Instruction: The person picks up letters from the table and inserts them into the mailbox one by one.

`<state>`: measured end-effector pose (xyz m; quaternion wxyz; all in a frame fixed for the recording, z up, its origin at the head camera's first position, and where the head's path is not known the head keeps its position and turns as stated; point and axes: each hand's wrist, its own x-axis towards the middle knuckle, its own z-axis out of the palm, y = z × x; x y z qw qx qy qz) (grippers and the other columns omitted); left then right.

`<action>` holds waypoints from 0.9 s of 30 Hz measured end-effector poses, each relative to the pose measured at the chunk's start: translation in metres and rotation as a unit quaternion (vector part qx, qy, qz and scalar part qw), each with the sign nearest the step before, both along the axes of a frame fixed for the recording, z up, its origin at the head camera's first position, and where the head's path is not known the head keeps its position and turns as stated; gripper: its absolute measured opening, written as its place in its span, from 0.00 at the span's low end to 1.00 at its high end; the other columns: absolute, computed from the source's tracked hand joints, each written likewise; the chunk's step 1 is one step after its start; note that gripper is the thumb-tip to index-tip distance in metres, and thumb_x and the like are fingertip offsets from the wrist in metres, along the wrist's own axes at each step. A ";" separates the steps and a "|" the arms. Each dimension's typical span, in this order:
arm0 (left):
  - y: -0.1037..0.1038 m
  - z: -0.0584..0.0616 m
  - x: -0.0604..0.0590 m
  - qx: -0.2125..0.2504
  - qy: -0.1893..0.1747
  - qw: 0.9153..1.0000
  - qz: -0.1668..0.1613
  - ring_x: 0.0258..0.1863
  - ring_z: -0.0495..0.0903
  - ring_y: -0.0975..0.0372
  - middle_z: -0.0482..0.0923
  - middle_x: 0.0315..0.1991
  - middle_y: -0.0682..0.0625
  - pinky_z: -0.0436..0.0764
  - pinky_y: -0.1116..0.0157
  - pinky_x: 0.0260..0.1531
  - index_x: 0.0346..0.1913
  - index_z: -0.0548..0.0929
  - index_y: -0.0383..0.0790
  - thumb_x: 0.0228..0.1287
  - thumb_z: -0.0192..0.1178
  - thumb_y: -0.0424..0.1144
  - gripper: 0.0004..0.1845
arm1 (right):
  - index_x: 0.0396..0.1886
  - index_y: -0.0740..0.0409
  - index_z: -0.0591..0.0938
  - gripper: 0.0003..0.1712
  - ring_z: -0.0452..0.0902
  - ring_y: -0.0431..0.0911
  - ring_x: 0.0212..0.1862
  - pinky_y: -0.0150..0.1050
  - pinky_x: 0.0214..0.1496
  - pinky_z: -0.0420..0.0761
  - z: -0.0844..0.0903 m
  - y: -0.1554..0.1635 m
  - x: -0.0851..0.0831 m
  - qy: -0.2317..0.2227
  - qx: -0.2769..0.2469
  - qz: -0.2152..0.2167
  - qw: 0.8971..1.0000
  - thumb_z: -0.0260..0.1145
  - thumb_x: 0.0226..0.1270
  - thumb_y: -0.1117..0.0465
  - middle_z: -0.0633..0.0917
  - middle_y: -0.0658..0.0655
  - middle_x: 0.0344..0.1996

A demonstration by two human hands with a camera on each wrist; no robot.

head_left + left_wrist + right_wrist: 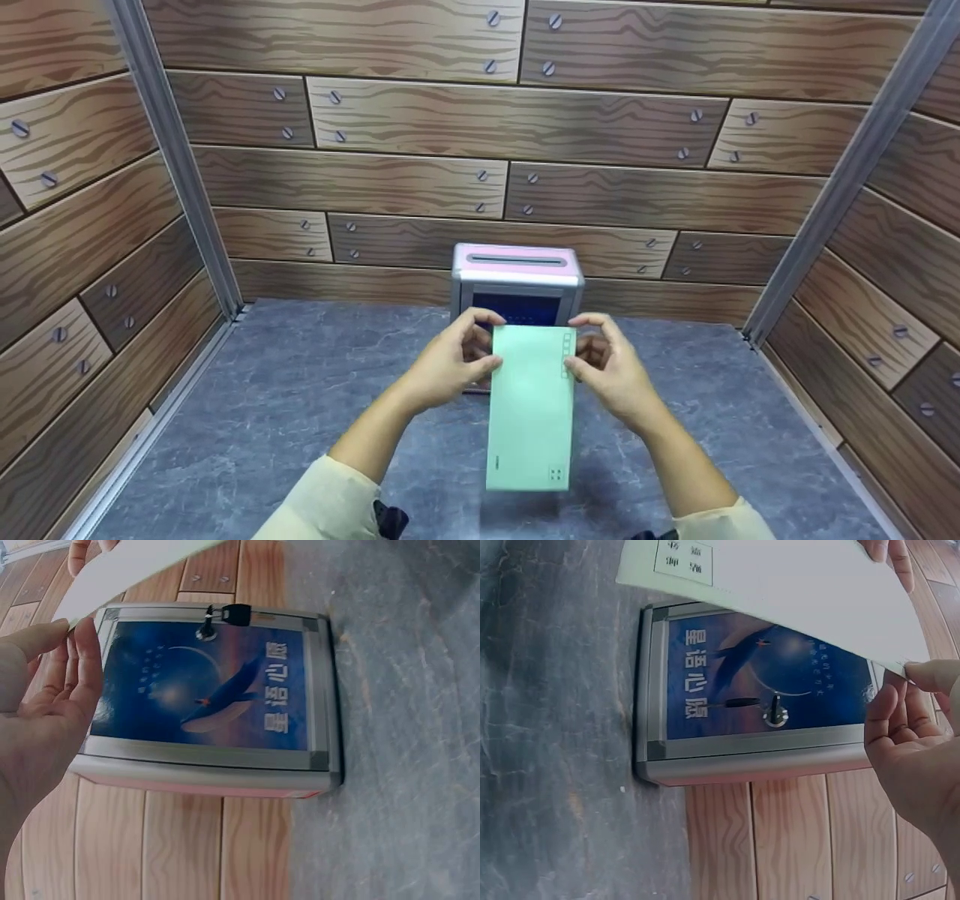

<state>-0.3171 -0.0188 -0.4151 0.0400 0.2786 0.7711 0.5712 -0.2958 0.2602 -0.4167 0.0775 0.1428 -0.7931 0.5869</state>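
Both hands hold a pale green envelope (531,409) upright, its long sides running up and down in the head view. Its left edge is pinched near the top by my left hand (451,360), and my right hand (615,369) pinches the opposite edge. Printed squares run down the upper right side, with a small stamp box at the bottom right. Behind the envelope stands a silver-framed box (517,279) with a pink top and a long slot (517,260). On its blue whale-picture front, partly hidden by the envelope, a key (235,615) sits in the lock.
A grey marbled table surface (322,412) lies under the hands and the box. Wood-plank-patterned walls (420,112) rise at the back and both sides, joined by metal corner posts (176,150). The box stands near the back wall.
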 end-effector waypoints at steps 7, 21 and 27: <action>-0.004 0.015 0.001 -0.009 0.026 1.000 0.014 0.45 0.86 0.59 0.81 0.51 0.44 0.94 0.58 0.44 0.72 0.71 0.50 0.78 0.64 0.30 0.27 | 0.67 0.60 0.72 0.27 0.81 0.44 0.38 0.32 0.41 0.85 0.018 -0.006 -0.003 0.041 0.031 0.003 0.999 0.66 0.73 0.77 0.85 0.63 0.42; -0.003 0.043 -0.004 -0.028 0.078 0.994 0.066 0.45 0.85 0.60 0.84 0.52 0.44 0.92 0.62 0.41 0.72 0.71 0.49 0.78 0.63 0.30 0.26 | 0.64 0.61 0.73 0.26 0.82 0.42 0.38 0.30 0.40 0.86 0.049 -0.020 -0.010 0.139 0.086 -0.030 0.986 0.68 0.70 0.79 0.86 0.61 0.40; -0.002 0.057 -0.005 -0.035 0.077 0.994 0.065 0.43 0.86 0.59 0.85 0.52 0.45 0.93 0.60 0.41 0.72 0.71 0.51 0.78 0.63 0.30 0.26 | 0.64 0.62 0.74 0.26 0.82 0.41 0.38 0.29 0.40 0.85 0.059 -0.019 -0.010 0.147 0.076 -0.035 0.986 0.68 0.70 0.79 0.84 0.59 0.40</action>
